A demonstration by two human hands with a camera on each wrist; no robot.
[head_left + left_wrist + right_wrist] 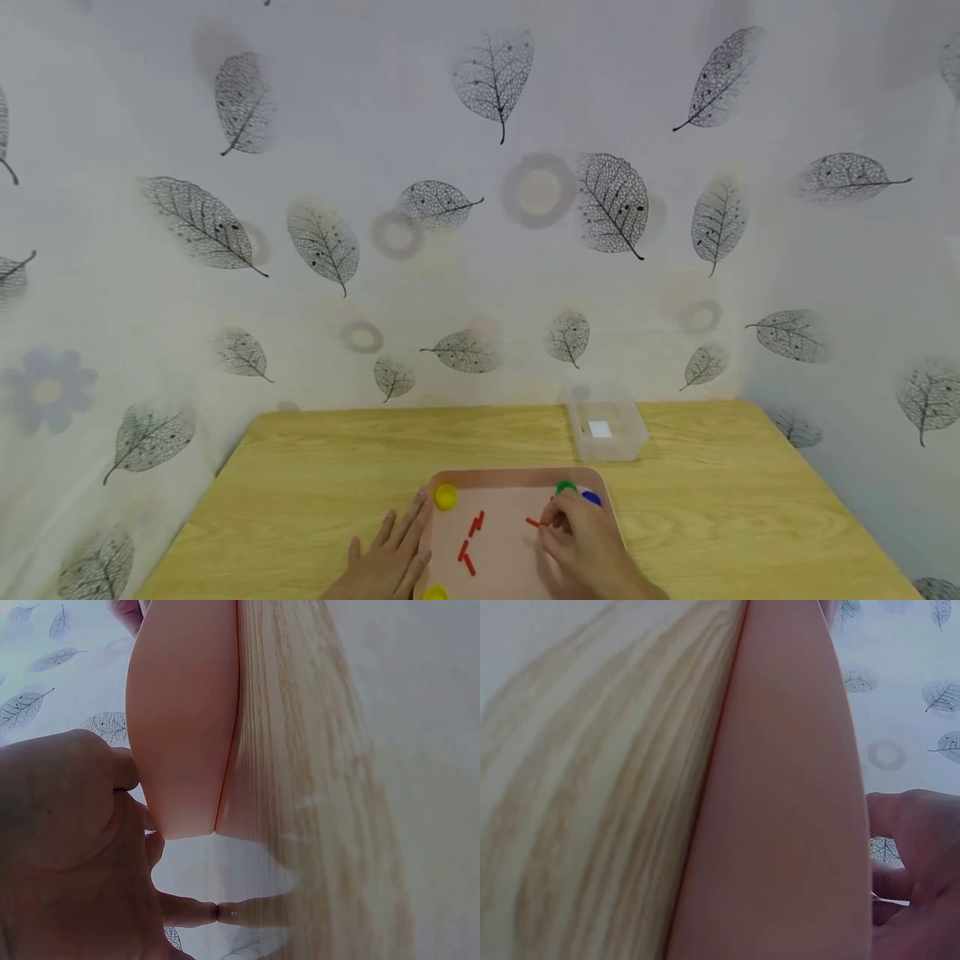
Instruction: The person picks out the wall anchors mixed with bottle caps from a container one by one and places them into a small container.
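- Apparently, the work with the red sticks [470,565] is partway: four lie on the left half of the pink tray [510,477], the two farther ones touching.
- Another red stick [532,522] lies farther right, at the right hand [592,542]; a speck of red shows just beyond its fingers. Whether these are being set down or gathered, I cannot tell.
- Round pieces sit at the tray's edges: a yellow one [446,497] far left, another [435,593] near left, a green one [566,487] and a blue one [591,498] far right.
- The right hand reaches over the tray, fingers bent, thumb and fingertips together, seeming to pinch that stick's right end.
- The left hand [386,558] rests against the tray's left side, fingers straight and spread, grasping nothing.
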